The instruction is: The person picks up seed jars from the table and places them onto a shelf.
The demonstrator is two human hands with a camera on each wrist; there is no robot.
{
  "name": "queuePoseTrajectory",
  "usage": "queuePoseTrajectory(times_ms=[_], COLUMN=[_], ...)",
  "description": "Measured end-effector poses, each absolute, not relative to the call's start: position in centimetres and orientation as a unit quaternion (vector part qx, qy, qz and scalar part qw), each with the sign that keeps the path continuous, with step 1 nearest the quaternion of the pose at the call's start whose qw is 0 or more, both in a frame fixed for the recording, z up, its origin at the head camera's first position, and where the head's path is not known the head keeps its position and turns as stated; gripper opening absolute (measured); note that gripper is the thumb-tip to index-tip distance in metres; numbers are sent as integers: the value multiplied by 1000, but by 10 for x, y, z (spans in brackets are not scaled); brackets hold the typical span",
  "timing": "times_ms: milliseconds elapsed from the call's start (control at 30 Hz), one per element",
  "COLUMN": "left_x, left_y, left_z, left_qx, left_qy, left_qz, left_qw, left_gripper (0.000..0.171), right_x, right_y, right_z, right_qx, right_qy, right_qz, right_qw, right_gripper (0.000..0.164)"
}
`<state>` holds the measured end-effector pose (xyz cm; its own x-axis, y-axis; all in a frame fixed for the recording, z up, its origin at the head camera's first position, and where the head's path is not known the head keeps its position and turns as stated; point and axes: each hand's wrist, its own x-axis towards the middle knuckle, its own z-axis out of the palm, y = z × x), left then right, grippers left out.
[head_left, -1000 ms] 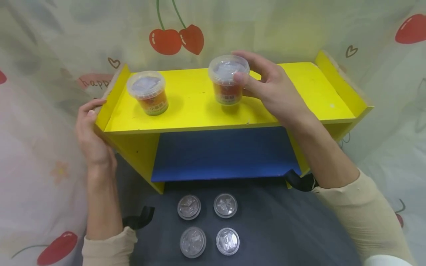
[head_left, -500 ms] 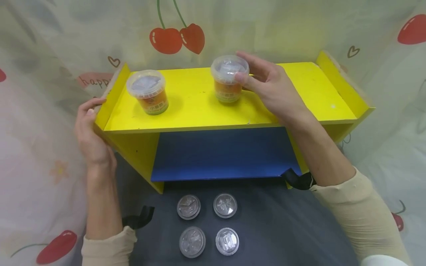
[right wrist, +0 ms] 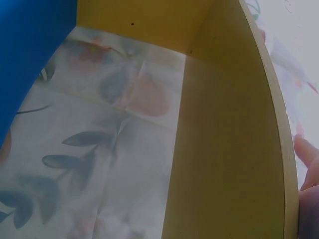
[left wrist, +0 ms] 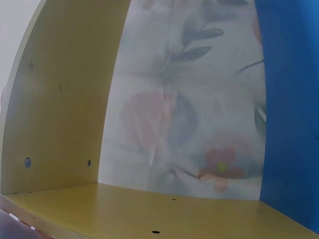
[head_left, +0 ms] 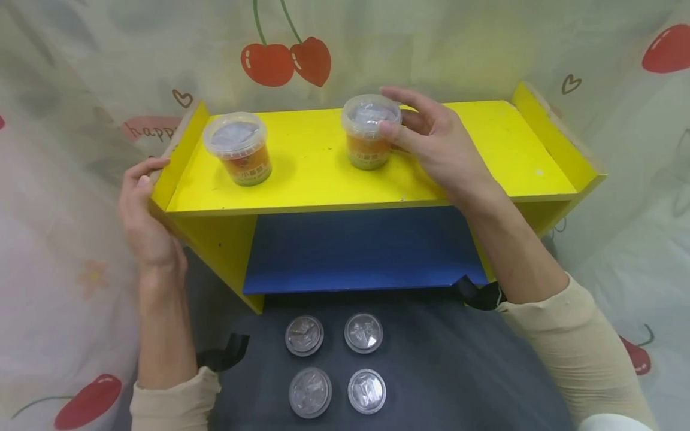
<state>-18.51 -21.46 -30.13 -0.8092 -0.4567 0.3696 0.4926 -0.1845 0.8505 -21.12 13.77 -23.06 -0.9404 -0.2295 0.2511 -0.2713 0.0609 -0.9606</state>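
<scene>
A small lidded plastic tub (head_left: 369, 149) with an orange and green label stands upright on the yellow shelf unit's (head_left: 307, 179) top board, around its middle. My right hand (head_left: 431, 134) holds it from the right, thumb over the lid's rim and index finger raised behind the lid. A similar tub (head_left: 248, 164) sits near the board's left end, apart from both hands. My left hand (head_left: 145, 215) grips the unit's left side panel (head_left: 180, 161). In the right wrist view, part of a hand (right wrist: 309, 169) shows beyond a yellow panel.
Below the top lies a blue shelf board (head_left: 361, 251). On the dark cloth (head_left: 458, 359) in front, several round clear-lidded containers, one of them a near lid (head_left: 310, 392), stand in two rows. A printed curtain (head_left: 431, 48) hangs close behind the unit.
My right hand has brought its tub down slightly toward the top board. The left hand keeps its grip on the side panel, and the left tub stays put.
</scene>
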Motion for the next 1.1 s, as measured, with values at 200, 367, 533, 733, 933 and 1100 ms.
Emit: queuePoseTrajectory(times_ms=[200, 367, 533, 733, 933, 1100], left_x=[-185, -186, -186, -186, -185, -186], left_y=[-214, -214, -214, -215, -215, -214], left_z=[-301, -300, -302, -303, -303, -304], left_qx=[-21, -18, -19, -20, -21, -26], left_qy=[-556, -553, -549, -547, -548, -544], left_qz=[-772, -775, -777, -778, -778, -780], left_qw=[307, 304, 308, 308, 307, 308], left_gripper=[34, 34, 34, 34, 34, 33], right_x=[-210, -210, -211, -209, -203, -196], right_y=[138, 139, 138, 137, 140, 144], right_z=[-228, -226, -226, -226, -223, -224], right_qx=[150, 154, 151, 149, 133, 130], right_qy=[-759, -776, -778, -783, -794, -786], right_qz=[634, 611, 610, 603, 593, 602], right_qw=[16, 19, 12, 1, 27, 59], right_gripper=[54, 56, 56, 61, 64, 56])
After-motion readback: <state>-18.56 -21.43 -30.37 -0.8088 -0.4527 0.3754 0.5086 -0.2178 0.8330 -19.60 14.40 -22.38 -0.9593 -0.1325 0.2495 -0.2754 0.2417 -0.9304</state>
